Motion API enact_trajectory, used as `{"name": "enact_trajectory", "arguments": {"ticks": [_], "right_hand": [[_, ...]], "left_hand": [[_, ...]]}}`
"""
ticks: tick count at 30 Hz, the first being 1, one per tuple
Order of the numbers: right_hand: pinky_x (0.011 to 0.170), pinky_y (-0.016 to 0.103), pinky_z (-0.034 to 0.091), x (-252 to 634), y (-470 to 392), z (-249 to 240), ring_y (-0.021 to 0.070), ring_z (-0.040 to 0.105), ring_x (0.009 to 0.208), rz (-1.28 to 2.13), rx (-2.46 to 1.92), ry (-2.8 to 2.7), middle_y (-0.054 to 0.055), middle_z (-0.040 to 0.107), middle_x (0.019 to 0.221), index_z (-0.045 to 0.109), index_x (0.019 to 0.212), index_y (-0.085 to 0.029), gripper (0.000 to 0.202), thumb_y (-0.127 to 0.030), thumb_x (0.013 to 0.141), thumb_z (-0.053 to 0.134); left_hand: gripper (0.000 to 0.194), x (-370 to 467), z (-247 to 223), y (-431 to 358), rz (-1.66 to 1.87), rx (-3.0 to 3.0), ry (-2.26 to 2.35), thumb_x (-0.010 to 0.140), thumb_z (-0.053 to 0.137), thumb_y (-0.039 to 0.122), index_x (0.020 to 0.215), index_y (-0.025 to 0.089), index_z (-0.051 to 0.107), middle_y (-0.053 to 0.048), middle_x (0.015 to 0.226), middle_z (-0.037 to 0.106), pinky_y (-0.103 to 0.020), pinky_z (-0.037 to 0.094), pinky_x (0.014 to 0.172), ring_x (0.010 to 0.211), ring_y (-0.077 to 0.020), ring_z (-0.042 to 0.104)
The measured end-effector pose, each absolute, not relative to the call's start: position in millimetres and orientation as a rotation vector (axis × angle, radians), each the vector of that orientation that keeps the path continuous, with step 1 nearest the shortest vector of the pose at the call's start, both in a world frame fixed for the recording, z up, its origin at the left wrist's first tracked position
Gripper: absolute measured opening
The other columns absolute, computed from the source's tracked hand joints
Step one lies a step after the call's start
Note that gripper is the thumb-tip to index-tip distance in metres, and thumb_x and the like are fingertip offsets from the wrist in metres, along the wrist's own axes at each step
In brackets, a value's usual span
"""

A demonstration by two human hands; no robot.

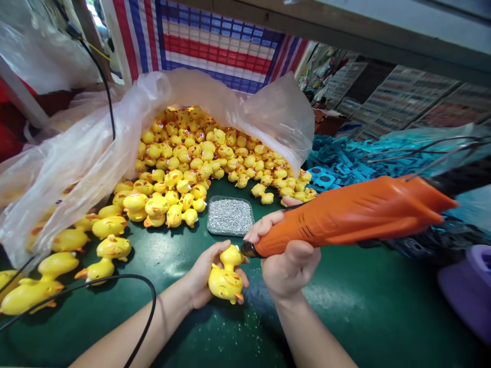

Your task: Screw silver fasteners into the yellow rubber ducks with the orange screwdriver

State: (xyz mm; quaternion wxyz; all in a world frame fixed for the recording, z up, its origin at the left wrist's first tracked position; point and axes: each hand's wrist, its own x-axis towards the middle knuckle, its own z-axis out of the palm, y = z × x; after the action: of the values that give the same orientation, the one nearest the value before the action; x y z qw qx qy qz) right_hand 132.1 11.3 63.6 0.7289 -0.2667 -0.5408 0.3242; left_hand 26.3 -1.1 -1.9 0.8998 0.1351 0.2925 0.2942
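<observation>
My left hand (205, 273) is wrapped round a yellow toy duck (225, 280) and holds it above the green tabletop. In my right hand (289, 266) is an orange electric screwdriver (345, 214), gripped near its front. Its black nose (249, 250) points left and meets the duck's upper end; whether a bit or screw sits there is hidden. Just beyond the hands, a clear plastic tray (230, 216) holds a heap of small silvery screws.
A big pile of yellow ducks (207, 148) spills from a clear plastic bag (276, 112). More ducks lie at left, near a black cable (149, 306). Blue plastic parts (337, 163) are heaped at right, with a purple object (468, 291) at the edge.
</observation>
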Motion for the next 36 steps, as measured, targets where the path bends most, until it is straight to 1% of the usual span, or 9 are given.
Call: {"name": "enact_trajectory", "arguments": {"ticks": [4, 8, 14, 19, 23, 26, 29, 32, 36], "right_hand": [[0.047, 0.027, 0.051, 132.0, 8.4, 61.5, 0.0117, 0.057, 0.05, 0.702, -0.577, -1.219, -0.003, 0.058, 0.07, 0.053, 0.106, -0.024, 0.042, -0.06, 0.084, 0.058], [0.045, 0.027, 0.05, 131.8, 5.1, 54.6, 0.0119, 0.055, 0.048, 0.658, -0.607, -1.215, -0.004, 0.057, 0.067, 0.052, 0.104, -0.024, 0.042, -0.061, 0.084, 0.056], [0.043, 0.027, 0.049, 130.1, 6.3, 49.8, 0.0119, 0.054, 0.045, 0.628, -0.638, -1.143, -0.005, 0.056, 0.065, 0.051, 0.101, -0.024, 0.044, -0.063, 0.082, 0.057], [0.045, 0.028, 0.049, 131.3, 9.8, 62.5, 0.0121, 0.054, 0.045, 0.681, -0.644, -1.16, -0.005, 0.055, 0.064, 0.051, 0.101, -0.023, 0.044, -0.061, 0.081, 0.059], [0.041, 0.027, 0.046, 130.6, -0.6, 87.5, 0.0119, 0.052, 0.041, 0.58, -0.696, -1.088, -0.007, 0.052, 0.061, 0.051, 0.102, -0.025, 0.055, -0.072, 0.074, 0.058], [0.037, 0.027, 0.045, 128.3, -12.8, 97.4, 0.0119, 0.049, 0.036, 0.661, -0.727, -1.102, -0.008, 0.052, 0.058, 0.05, 0.103, -0.026, 0.063, -0.079, 0.069, 0.056], [0.038, 0.028, 0.047, 125.0, -19.1, 93.2, 0.0122, 0.051, 0.037, 0.723, -0.734, -1.088, -0.008, 0.054, 0.059, 0.05, 0.104, -0.026, 0.066, -0.08, 0.065, 0.058], [0.041, 0.028, 0.049, 121.2, -18.4, 82.2, 0.0118, 0.052, 0.039, 0.716, -0.712, -1.094, -0.008, 0.054, 0.06, 0.049, 0.102, -0.026, 0.063, -0.078, 0.067, 0.058], [0.041, 0.027, 0.049, 115.1, -15.8, 68.5, 0.0112, 0.05, 0.04, 0.74, -0.626, -1.14, -0.007, 0.055, 0.061, 0.051, 0.101, -0.026, 0.054, -0.073, 0.074, 0.056]], "left_hand": [[0.044, 24.8, -0.1, -2.7, 0.63, 0.276, 0.562, 0.088, 0.038, 0.049, 0.083, 0.011, 0.061, -0.013, 0.057, 0.069, -0.032, 0.051, 0.049, 0.045, -0.0228, 0.063], [0.043, 23.4, -2.6, -4.4, 0.604, 0.27, 0.576, 0.089, 0.038, 0.05, 0.085, 0.012, 0.06, -0.013, 0.056, 0.069, -0.031, 0.049, 0.046, 0.042, -0.0223, 0.061], [0.043, 24.6, -9.2, -4.9, 0.613, 0.262, 0.524, 0.086, 0.045, 0.052, 0.086, 0.011, 0.06, -0.014, 0.058, 0.07, -0.03, 0.049, 0.046, 0.043, -0.0225, 0.063], [0.047, 29.9, -5.6, -3.3, 0.664, 0.227, 0.59, 0.089, 0.036, 0.05, 0.083, 0.011, 0.061, -0.013, 0.055, 0.068, -0.031, 0.049, 0.045, 0.041, -0.0219, 0.061], [0.046, 30.5, -1.6, -1.8, 0.731, 0.203, 0.697, 0.091, 0.033, 0.047, 0.079, 0.012, 0.06, -0.011, 0.054, 0.066, -0.032, 0.05, 0.045, 0.042, -0.0209, 0.06], [0.038, 29.4, -1.3, -1.1, 0.806, 0.152, 0.731, 0.09, 0.041, 0.043, 0.077, 0.012, 0.061, -0.007, 0.057, 0.064, -0.033, 0.051, 0.045, 0.047, -0.0209, 0.061], [0.035, 28.8, -0.4, -0.6, 0.84, 0.126, 0.739, 0.089, 0.044, 0.04, 0.076, 0.013, 0.061, -0.004, 0.056, 0.061, -0.034, 0.051, 0.043, 0.046, -0.0201, 0.06], [0.036, 28.8, 3.5, -1.1, 0.856, 0.129, 0.738, 0.09, 0.043, 0.04, 0.074, 0.013, 0.062, -0.004, 0.055, 0.06, -0.032, 0.05, 0.044, 0.044, -0.0188, 0.058], [0.038, 28.7, 11.2, -3.6, 0.899, 0.13, 0.719, 0.091, 0.044, 0.036, 0.068, 0.012, 0.063, -0.006, 0.058, 0.065, -0.028, 0.049, 0.052, 0.05, -0.0169, 0.061]]}}
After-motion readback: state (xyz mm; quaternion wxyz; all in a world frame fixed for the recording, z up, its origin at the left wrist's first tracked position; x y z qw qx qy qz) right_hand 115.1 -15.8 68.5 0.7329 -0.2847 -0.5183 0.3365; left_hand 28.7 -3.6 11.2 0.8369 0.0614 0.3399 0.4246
